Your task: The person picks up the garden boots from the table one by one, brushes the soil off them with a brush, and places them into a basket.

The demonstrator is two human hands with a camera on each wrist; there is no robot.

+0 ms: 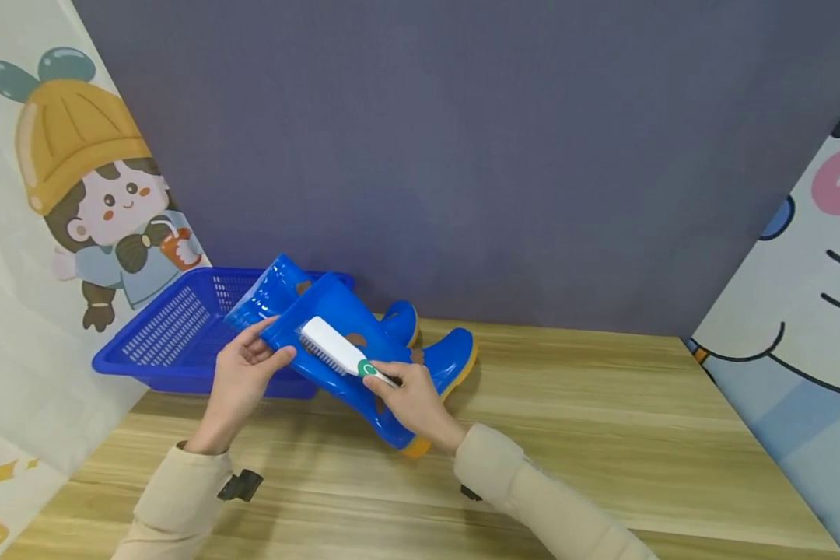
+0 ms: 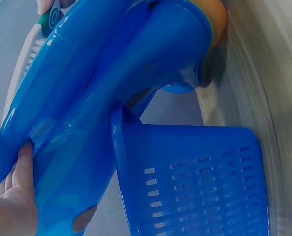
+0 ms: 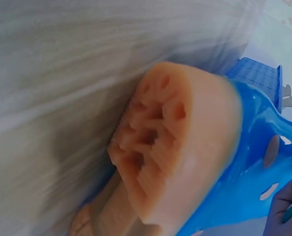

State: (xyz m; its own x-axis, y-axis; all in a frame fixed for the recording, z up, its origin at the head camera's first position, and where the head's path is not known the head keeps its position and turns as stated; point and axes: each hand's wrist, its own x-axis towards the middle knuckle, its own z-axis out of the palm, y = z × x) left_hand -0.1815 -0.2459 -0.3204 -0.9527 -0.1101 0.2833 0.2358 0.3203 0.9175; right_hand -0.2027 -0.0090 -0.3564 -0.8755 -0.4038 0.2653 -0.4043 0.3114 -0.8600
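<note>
L hand (image 1: 241,373) fingers pinch front boot (image 1: 357,320) at its cuff; R hand (image 1: 416,404) fingers grip brush (image 1: 332,344) by handle, bristles facing the shaft. The 2 boots lie tilted, shafts by/over basket (image 1: 175,383), rear boot (image 1: 266,299) behind. Risk: w/ only 1 hand steadying, hard strokes could roll the front boot or shove the basket; glossy cuff may slip. Basket rim limits L, wall (image 1: 462,155) the rear; most room's R, along counter (image 1: 588,404).

a wood-grain table (image 1: 602,435) bears a basket (image 1: 175,383) and, seemingly, boots (image 1: 388,346).
</note>
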